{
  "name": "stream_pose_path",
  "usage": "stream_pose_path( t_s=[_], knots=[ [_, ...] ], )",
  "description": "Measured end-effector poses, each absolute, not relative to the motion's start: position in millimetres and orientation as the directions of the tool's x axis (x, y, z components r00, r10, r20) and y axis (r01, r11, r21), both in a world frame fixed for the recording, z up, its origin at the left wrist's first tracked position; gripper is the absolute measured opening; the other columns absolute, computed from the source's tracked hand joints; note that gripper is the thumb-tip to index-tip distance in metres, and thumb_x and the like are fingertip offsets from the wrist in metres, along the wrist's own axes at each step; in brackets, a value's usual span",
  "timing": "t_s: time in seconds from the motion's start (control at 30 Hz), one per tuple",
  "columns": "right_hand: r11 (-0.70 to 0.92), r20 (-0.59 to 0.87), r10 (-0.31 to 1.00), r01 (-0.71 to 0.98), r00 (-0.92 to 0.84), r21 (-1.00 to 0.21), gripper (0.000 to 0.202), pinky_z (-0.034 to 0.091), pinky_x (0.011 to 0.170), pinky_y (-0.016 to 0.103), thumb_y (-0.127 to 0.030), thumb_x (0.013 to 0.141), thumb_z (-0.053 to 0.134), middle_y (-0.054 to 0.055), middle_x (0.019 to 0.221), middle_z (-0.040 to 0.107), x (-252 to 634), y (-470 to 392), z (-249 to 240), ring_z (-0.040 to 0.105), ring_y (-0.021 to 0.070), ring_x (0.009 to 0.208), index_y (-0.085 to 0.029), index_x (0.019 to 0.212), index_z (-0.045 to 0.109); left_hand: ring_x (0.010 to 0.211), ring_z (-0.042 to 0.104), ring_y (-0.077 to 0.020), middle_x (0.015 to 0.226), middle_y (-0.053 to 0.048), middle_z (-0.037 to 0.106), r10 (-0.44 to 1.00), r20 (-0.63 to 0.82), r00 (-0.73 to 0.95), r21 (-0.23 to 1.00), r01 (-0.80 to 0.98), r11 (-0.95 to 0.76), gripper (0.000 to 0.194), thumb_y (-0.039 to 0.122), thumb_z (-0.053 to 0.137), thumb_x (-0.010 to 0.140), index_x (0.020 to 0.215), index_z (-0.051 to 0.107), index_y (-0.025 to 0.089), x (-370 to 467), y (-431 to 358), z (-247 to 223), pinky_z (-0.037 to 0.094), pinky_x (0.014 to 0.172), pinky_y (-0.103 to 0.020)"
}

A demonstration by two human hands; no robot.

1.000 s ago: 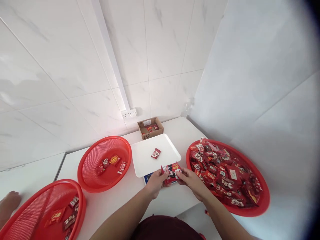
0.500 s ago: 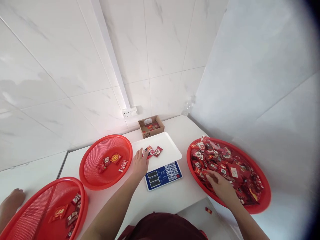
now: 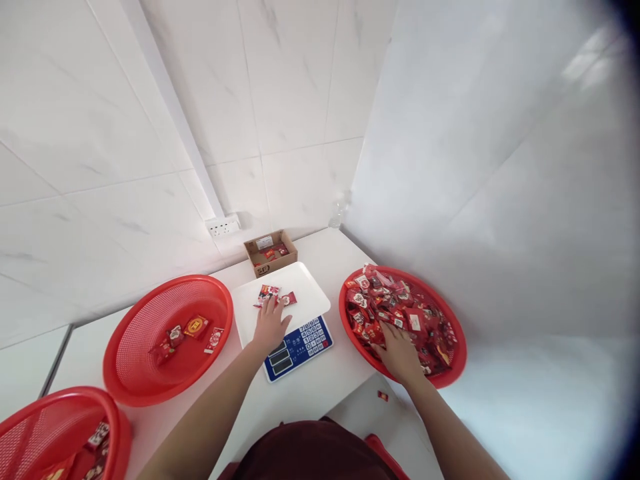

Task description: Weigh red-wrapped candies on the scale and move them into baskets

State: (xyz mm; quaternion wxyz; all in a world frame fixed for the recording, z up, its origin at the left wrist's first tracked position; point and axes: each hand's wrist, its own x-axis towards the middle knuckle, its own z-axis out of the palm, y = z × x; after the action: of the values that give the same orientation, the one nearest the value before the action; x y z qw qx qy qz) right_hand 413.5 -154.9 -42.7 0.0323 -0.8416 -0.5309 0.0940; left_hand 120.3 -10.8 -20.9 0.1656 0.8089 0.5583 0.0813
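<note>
My left hand (image 3: 270, 325) is over the white scale tray (image 3: 311, 293), fingers apart, its fingertips at a few red and pink packets (image 3: 269, 292). Another red packet (image 3: 289, 299) lies just right of those fingers. Below the tray is the scale's blue keypad panel (image 3: 297, 348), partly covered by my left hand. On the right, my right hand (image 3: 397, 350) reaches into a red basket (image 3: 463, 353) heaped with red packets (image 3: 387, 297). Its fingertips are among the packets, and whether they grip one is hidden.
A red basket (image 3: 113, 353) with several packets stands left of the scale, another (image 3: 123, 433) at the lower left. Behind the scale is a small cardboard box (image 3: 270, 265) holding packets. A small red packet (image 3: 383, 396) lies on a grey surface near the front.
The view has swung right, so things sit further left. My right hand has pushed deeper into the packets. The other person's hand at the left edge is out of view.
</note>
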Motion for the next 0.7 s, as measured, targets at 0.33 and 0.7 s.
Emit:
stream_pose_path(
  t_s=[0.33,0.7],
  knots=[
    [-0.447,-0.174,0.893,0.86,0.414,-0.246,0.023,0.04,0.083,0.034,-0.025,0.082,0.046,0.011,0.104,0.065,413.9,-143.7,-31.8,0.056,0.0247,0.099,-0.018,0.099,0.061,0.136,0.028,-0.0264,0.142,-0.011,0.041,0.836,-0.254,0.487,0.678,0.706,-0.205,0.046,0.041,0.045,0.085,0.125,0.052,0.02,118.7,-78.7,-23.8,0.024,0.112,-0.045],
    [-0.528,-0.267,0.848,0.766,0.457,-0.367,0.033,0.043,0.076,0.029,-0.036,0.084,0.044,0.01,0.095,0.07,427.7,-129.4,-21.9,0.063,0.0225,0.091,-0.017,0.106,0.059,0.118,0.05,-0.0231,0.127,-0.009,0.056,0.848,-0.358,0.392,0.83,0.55,0.096,0.042,0.041,0.046,0.082,0.117,0.056,0.02,92.1,-104.3,-25.5,0.039,0.1,-0.036]
  ],
)
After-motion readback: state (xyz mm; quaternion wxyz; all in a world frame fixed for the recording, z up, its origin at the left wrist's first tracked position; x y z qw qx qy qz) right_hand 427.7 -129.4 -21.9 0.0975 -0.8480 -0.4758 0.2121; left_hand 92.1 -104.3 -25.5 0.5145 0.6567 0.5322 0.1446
